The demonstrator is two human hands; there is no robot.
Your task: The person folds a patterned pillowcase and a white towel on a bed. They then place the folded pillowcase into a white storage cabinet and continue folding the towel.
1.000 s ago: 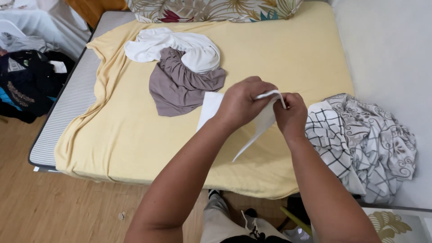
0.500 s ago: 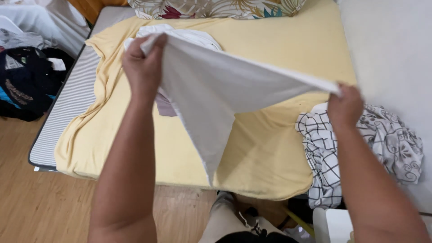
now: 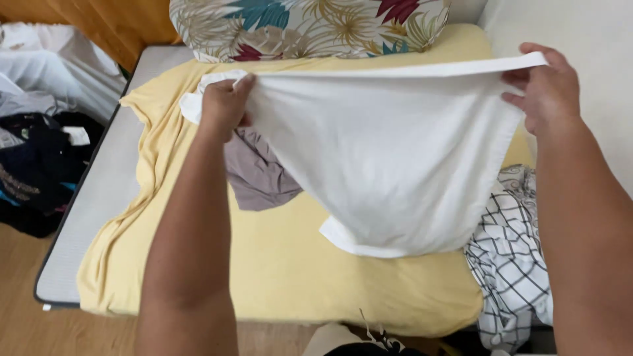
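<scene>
A white cloth (image 3: pixel 389 151) hangs spread wide in the air over the bed. My left hand (image 3: pixel 225 105) grips its upper left corner and my right hand (image 3: pixel 547 89) grips its upper right corner, holding the top edge taut. The cloth's lower edge droops just above the yellow sheet (image 3: pixel 264 264). Behind the cloth lie a grey-purple garment (image 3: pixel 260 175) and part of another white garment (image 3: pixel 198 99), partly hidden.
A black-and-white checked and patterned pile of clothes (image 3: pixel 514 264) lies at the bed's right edge. A floral pillow (image 3: pixel 310 26) sits at the head. Dark and white clothes (image 3: pixel 39 151) are heaped on the floor to the left. The grey mattress edge (image 3: pixel 79 231) shows.
My hands went from pinching the folded cloth together to pulling apart and up, opening it out. The cloth now hangs flatter and wider, with the top edge stretched level.
</scene>
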